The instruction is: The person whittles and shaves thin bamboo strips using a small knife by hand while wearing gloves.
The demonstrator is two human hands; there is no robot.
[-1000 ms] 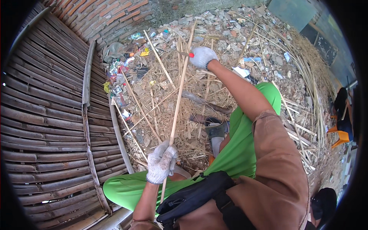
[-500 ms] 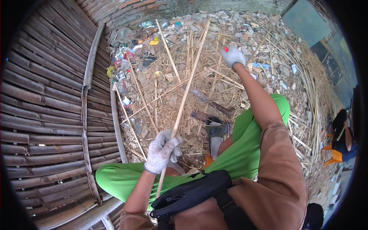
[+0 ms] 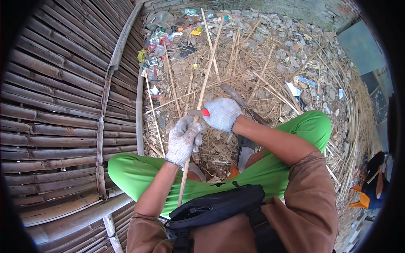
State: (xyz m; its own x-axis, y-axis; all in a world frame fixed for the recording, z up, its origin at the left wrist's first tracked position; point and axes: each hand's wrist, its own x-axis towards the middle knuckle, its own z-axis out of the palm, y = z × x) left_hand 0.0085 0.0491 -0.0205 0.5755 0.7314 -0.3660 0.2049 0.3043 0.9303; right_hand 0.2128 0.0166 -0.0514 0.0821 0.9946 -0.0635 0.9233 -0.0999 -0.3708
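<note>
My left hand, in a whitish knitted glove, is wrapped round a long pale bamboo strip. The strip slants from above my lap up toward the far rubble. My right hand, gloved the same way, grips a knife by its red handle. Its short brownish blade lies across the strip, just above my left thumb. Most of the handle is hidden inside the fist. Behind my right hand a dark wooden stick lies on the ground.
A bamboo slat wall runs along the left. Several loose strips and shavings cover the rubble ground, with plastic litter at the far left. A black bag rests at my waist. Someone sits on an orange chair at right.
My right hand has come down from the far right with the knife, and its blade now meets the strip. My left hand keeps its hold, slightly higher. The view has shifted a little.
</note>
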